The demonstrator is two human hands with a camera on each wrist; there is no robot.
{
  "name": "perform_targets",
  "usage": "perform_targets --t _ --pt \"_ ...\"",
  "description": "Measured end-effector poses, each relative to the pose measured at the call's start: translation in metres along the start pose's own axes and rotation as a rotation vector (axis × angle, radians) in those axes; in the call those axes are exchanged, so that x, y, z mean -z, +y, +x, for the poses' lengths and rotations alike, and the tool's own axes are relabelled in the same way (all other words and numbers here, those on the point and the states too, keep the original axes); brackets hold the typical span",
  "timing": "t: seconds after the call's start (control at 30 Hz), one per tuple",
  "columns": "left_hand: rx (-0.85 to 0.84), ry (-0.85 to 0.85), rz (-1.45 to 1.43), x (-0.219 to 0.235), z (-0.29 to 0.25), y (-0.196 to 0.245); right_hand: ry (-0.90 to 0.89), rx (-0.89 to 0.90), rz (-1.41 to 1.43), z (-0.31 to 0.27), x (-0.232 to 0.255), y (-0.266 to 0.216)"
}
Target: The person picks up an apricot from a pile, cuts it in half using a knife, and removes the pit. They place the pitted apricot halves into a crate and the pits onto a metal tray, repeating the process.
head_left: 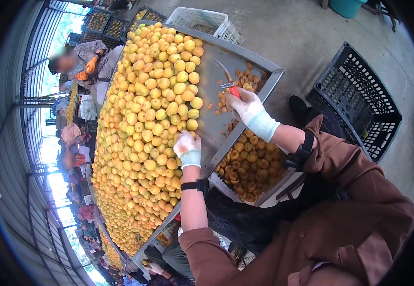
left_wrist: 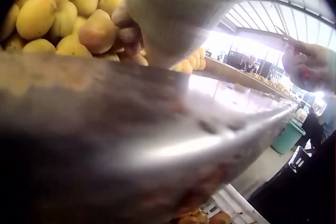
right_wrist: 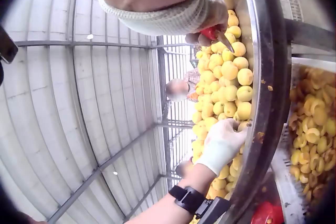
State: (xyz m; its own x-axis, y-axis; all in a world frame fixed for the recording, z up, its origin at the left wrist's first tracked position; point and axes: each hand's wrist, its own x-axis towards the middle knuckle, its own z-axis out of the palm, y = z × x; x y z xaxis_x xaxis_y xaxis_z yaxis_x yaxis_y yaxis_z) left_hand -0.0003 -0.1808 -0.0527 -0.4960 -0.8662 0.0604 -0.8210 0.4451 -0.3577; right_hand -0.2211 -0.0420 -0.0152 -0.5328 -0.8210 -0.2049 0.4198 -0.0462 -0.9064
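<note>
A big heap of yellow-orange apricots covers the metal table. At the heap's near edge, my gloved left hand curls its fingers at an apricot; the left wrist view has the fingertips right against this fruit. My right hand, in a white glove, grips a small red-handled knife over the bare metal strip of the table. The knife's pointed blade shows in the right wrist view. Brown pits lie scattered on the metal beside the right hand.
Below the table edge stands a crate of apricot halves. A black plastic crate is on the floor at right, and a white crate stands beyond the table. Another person in orange gloves sits across the heap.
</note>
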Motion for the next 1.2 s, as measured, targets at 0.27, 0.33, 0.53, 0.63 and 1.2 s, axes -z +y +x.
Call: perform_targets --t 0.27,0.33,0.53,0.63,1.2 --pt "0.274 -0.027 -1.721 0.044 -0.05 -0.016 -0.077 0.0 -0.162 -0.008 -0.001 0.006" --pt "0.242 0.104 -1.868 0.06 -0.061 0.001 -0.115 0.178 -0.302 -0.012 -0.003 0.012" --pt "0.229 0.306 -2.242 0.077 -0.07 0.033 -0.253 0.156 -0.386 -0.029 -0.015 0.003" --pt "0.192 0.332 -2.267 0.068 -0.065 0.038 -0.315 0.178 -0.434 -0.032 -0.016 0.003" --pt "0.09 0.508 -1.982 0.05 -0.079 0.036 -0.449 0.263 -0.588 -0.042 -0.031 0.013"
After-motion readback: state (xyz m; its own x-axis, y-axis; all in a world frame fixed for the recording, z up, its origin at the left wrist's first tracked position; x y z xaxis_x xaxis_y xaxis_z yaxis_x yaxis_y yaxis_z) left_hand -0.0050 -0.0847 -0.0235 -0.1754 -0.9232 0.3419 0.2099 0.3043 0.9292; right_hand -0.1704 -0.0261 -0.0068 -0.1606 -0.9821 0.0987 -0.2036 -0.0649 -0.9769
